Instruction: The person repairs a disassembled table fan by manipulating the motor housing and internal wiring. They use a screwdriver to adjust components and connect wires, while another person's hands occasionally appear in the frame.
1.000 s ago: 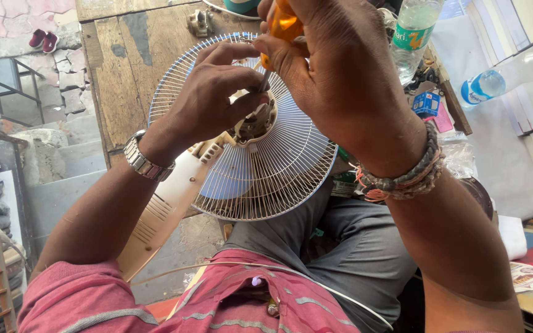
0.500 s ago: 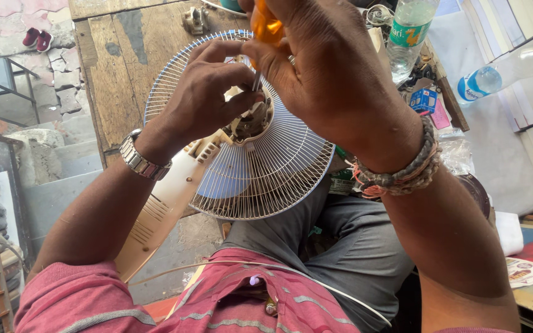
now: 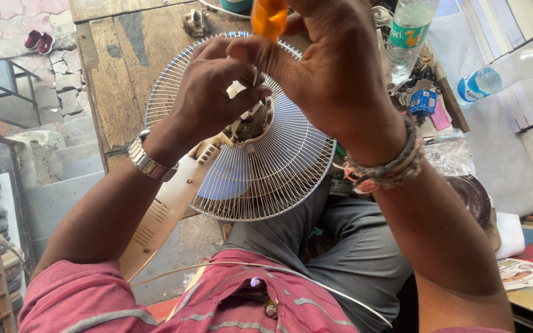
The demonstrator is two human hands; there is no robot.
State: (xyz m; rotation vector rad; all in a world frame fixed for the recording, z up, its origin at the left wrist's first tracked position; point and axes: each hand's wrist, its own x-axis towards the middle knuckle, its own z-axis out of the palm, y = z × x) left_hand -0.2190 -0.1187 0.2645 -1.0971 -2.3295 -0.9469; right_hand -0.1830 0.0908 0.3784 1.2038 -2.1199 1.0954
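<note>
- Far left, beyond the desk's (image 3: 103, 86) left edge, lay stone steps and a pair of red shoes (image 3: 38, 42); these stood well apart from the work.
- The left hand (image 3: 208, 92), a metal watch (image 3: 145, 159) on its wrist, reached in from the lower left; its fingers were curled together, pinching at the hub (image 3: 251, 120) in the middle of the fan guard (image 3: 279, 166); what they gripped was too small to tell.
- The fan guard, a round white wire cage, lay tilted over the person's lap, its upper rim reaching over the desk's near edge; a cream plastic housing (image 3: 161, 216) ran down from it to the lower left.
- The screwdriver (image 3: 269, 18), orange-handled, stood nearly upright just above the hub, its long axis pointing down into it; the hub lay directly below the grip, both hands about equally near.
- The right hand (image 3: 334, 80), beaded bracelets (image 3: 387, 169) on the wrist, came from the lower right, arched over the guard and clamped on the screwdriver.
- Along the desk's right edge stood a clear plastic bottle (image 3: 409, 37); another (image 3: 495, 74) lay further right.
</note>
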